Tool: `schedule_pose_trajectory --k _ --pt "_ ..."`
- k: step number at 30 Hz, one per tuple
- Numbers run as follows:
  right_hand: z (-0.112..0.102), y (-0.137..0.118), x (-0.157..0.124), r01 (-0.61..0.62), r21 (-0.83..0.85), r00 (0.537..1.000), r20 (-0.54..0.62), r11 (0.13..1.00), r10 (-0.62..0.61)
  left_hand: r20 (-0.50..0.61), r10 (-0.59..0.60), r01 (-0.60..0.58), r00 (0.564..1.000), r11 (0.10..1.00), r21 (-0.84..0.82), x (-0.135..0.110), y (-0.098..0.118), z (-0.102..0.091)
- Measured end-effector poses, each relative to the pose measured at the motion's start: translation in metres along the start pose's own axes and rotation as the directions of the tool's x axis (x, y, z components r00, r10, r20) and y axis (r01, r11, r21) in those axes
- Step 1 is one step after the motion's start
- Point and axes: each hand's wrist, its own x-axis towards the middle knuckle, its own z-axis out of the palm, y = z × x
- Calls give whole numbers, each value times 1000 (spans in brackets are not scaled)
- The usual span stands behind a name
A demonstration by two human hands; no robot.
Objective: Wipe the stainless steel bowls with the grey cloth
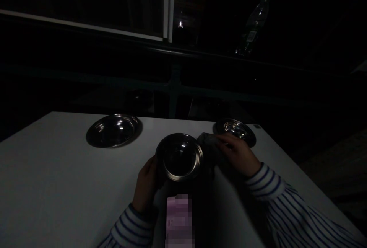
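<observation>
A: What is held, and where?

B: My left fingers (150, 167) grip a steel bowl (180, 158) at its left side, their tips hidden behind its wall. The bowl lies central in the view, mouth turned toward me, over the white table (71, 194); whether its base touches the surface, I cannot tell. My right fingers (226, 139) pinch a grey cloth (207, 139), its tip at the bowl's right rim.

A: Which edges bound the motion?

B: At far left, a shallow dish (111, 135) reaches the table's far edge as I see it. At far right, a second dish (231, 126) sits near the corner, partly covered by my right hand. Broad white surface runs leftward from my left hand; only a narrow strip separates my striped right sleeve (286, 206) from the slanting right edge.

A: And nearer or farther?

B: Below the bowl shows a pink item (178, 213), partly pixelated, its support unclear. Beyond the table, a clear bottle (256, 20) appears slanted in darkness.
</observation>
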Motion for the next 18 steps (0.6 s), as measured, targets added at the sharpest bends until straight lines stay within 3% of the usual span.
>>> schedule_pose_trajectory --k 3,8,12,18 --pt "9 10 -4 -216 271 973 -21 938 230 37 -38 41 999 997 -70 1 -1 0" --pt "11 17 -14 -463 548 861 94 696 499 73 -30 35 997 997 -63 1 -3 0" --pt "3 27 -34 -539 563 809 138 627 571 109 -13 21 994 997 -74 0 -4 1" --pt "-11 56 -81 -622 410 782 279 667 557 164 -8 18 986 998 -62 -2 -7 7"
